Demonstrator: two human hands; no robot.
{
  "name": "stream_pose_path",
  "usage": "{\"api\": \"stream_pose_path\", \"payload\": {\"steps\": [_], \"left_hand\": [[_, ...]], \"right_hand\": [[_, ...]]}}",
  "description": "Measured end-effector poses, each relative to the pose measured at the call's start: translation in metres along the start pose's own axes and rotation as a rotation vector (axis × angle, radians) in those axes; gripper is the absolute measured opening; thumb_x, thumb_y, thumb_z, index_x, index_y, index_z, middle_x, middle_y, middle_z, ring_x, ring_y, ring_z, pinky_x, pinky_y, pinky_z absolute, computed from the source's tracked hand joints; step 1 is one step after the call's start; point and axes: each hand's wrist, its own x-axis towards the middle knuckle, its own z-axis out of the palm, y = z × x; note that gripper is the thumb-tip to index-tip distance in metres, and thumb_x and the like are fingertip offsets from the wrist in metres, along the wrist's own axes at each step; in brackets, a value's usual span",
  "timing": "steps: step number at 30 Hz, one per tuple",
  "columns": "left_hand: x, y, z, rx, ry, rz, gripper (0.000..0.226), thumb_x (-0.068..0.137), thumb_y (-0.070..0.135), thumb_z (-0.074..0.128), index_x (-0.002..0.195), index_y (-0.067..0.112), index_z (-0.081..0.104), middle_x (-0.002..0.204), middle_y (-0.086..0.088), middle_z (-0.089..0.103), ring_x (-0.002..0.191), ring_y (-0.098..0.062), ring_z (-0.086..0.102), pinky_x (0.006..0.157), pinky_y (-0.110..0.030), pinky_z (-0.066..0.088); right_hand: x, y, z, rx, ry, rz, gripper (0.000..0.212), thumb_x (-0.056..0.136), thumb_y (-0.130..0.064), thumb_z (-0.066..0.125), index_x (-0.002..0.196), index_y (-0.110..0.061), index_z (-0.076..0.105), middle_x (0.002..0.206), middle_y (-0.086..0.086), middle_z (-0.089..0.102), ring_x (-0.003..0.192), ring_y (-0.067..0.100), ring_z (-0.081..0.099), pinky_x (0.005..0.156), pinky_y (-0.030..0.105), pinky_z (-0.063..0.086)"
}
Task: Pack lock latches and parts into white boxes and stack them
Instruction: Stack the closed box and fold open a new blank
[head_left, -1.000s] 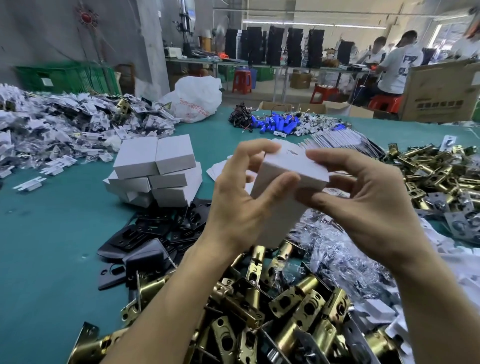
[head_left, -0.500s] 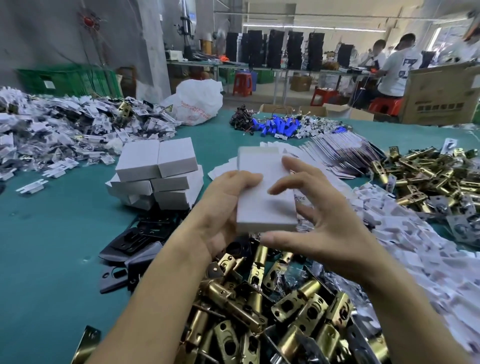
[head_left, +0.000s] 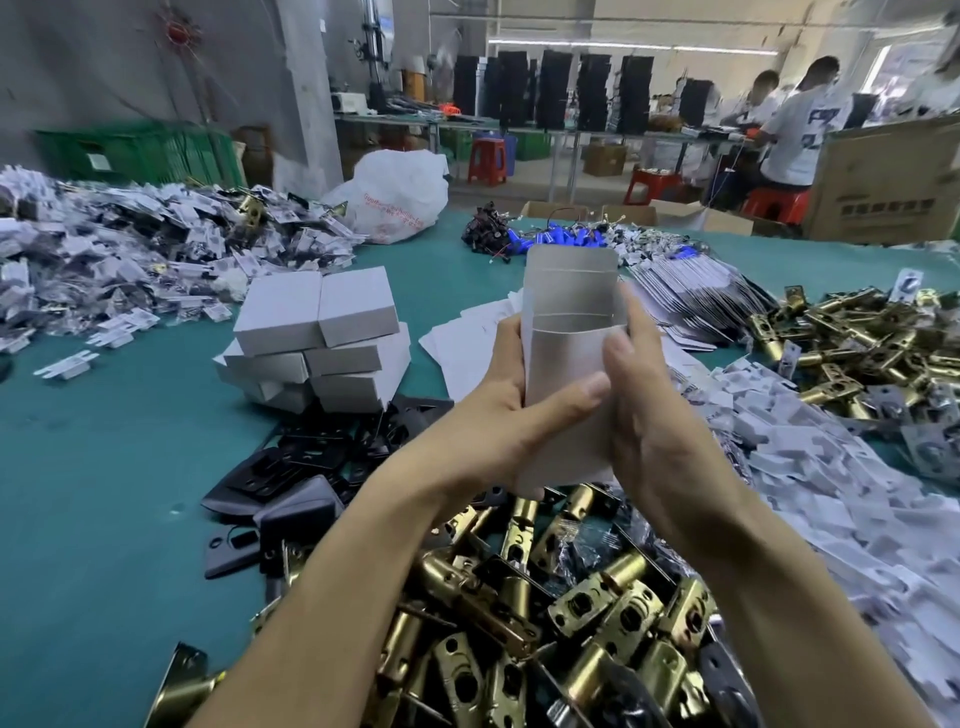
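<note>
The left thumb (head_left: 569, 396) lies pressed across the front of a white box (head_left: 566, 358), with the other fingers of the left hand (head_left: 493, 415) curled behind it. The right hand (head_left: 660, 415) wraps the box's right side, thumb on the front edge. Between them the box is held upright above the table, mouth open and tuck flap (head_left: 571, 270) standing up, and I can see nothing inside it, so this one looks erected but not yet filled or closed. Just below lies a heap of brass latches (head_left: 519, 623), with black strike plates (head_left: 291, 467) to its left. Beyond those sits a small stack of closed white boxes (head_left: 317, 338), finished work. Flat box blanks (head_left: 462, 338) and a big pile of bagged parts (head_left: 130, 254) suggest most of the job remains. As for writing, there is red print on a white sack (head_left: 395, 197) and dark print on a cardboard carton (head_left: 883, 202), both too blurred to read.
</note>
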Motion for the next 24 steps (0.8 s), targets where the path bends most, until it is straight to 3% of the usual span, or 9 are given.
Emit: {"api": "stream_pose_path", "payload": {"steps": [3,6,7,9,11,12,15,19,24], "left_hand": [[0.003,-0.006,-0.004,-0.010,0.078,0.070,0.047,0.088,0.033,0.071,0.123,0.041,0.041,0.112,0.011,0.068,0.097,-0.019,0.073,0.060,-0.038,0.061],[0.008,-0.010,-0.010,-0.062,0.193,0.120,0.045,0.082,0.033,0.073,0.122,0.033,0.053,0.111,0.007,0.072,0.100,-0.016,0.072,0.068,-0.037,0.062],[0.010,-0.010,-0.011,-0.064,0.216,0.120,0.047,0.078,0.037,0.073,0.121,0.034,0.055,0.111,0.008,0.073,0.100,-0.015,0.072,0.074,-0.037,0.062],[0.012,-0.014,-0.016,-0.069,0.281,0.125,0.048,0.073,0.041,0.075,0.117,0.035,0.057,0.107,0.011,0.074,0.098,-0.013,0.073,0.079,-0.037,0.062],[0.014,-0.016,-0.019,-0.085,0.341,0.124,0.047,0.070,0.042,0.077,0.112,0.035,0.057,0.102,0.013,0.075,0.096,-0.013,0.073,0.076,-0.039,0.062],[0.015,-0.017,-0.020,-0.097,0.369,0.120,0.047,0.069,0.043,0.077,0.110,0.035,0.057,0.101,0.014,0.075,0.096,-0.014,0.073,0.076,-0.042,0.062],[0.017,-0.020,-0.023,-0.140,0.447,0.108,0.035,0.077,0.040,0.077,0.105,0.040,0.055,0.099,0.013,0.073,0.099,-0.021,0.072,0.070,-0.047,0.063],[0.018,-0.022,-0.025,-0.150,0.507,0.098,0.022,0.092,0.033,0.071,0.093,0.050,0.057,0.099,0.013,0.072,0.098,-0.025,0.070,0.063,-0.056,0.062],[0.019,-0.021,-0.028,-0.153,0.540,0.103,0.016,0.093,0.030,0.071,0.101,0.036,0.059,0.091,0.009,0.074,0.090,-0.025,0.072,0.062,-0.057,0.061]], "right_hand": [[0.000,-0.003,-0.001,0.160,-0.108,-0.041,0.057,0.098,-0.052,0.041,0.152,-0.041,0.026,0.151,-0.004,0.046,0.133,0.017,0.051,0.106,0.034,0.046],[0.001,-0.006,-0.008,0.211,-0.035,0.047,0.049,0.104,-0.041,0.038,0.152,-0.032,0.029,0.145,0.000,0.053,0.130,0.018,0.055,0.108,0.035,0.045],[0.001,-0.006,-0.010,0.103,0.030,0.112,0.042,0.105,-0.037,0.040,0.147,-0.030,0.037,0.136,0.000,0.060,0.123,0.019,0.060,0.106,0.037,0.046],[-0.001,-0.001,-0.013,-0.351,0.072,0.234,0.023,0.104,-0.032,0.044,0.124,-0.033,0.055,0.114,-0.001,0.067,0.106,0.021,0.066,0.095,0.036,0.053],[-0.005,0.007,-0.014,-0.782,-0.063,0.276,0.013,0.100,-0.032,0.051,0.109,-0.032,0.059,0.104,-0.003,0.067,0.092,0.014,0.065,0.082,0.027,0.054],[-0.006,0.012,-0.013,-0.922,-0.161,0.300,0.016,0.097,-0.032,0.056,0.113,-0.029,0.059,0.106,-0.003,0.067,0.089,0.011,0.063,0.079,0.024,0.052],[-0.008,0.020,-0.011,-1.110,-0.296,0.355,0.033,0.090,-0.031,0.068,0.121,-0.030,0.058,0.109,-0.004,0.062,0.095,0.011,0.059,0.085,0.028,0.050],[-0.011,0.023,-0.002,-1.310,-0.361,0.162,0.044,0.085,-0.010,0.064,0.115,-0.041,0.057,0.102,-0.009,0.046,0.106,0.014,0.052,0.090,0.037,0.049],[-0.011,0.021,0.018,-1.445,-0.452,0.098,0.041,0.088,-0.012,0.059,0.119,-0.040,0.065,0.103,-0.006,0.044,0.111,0.020,0.049,0.087,0.040,0.050]]}}
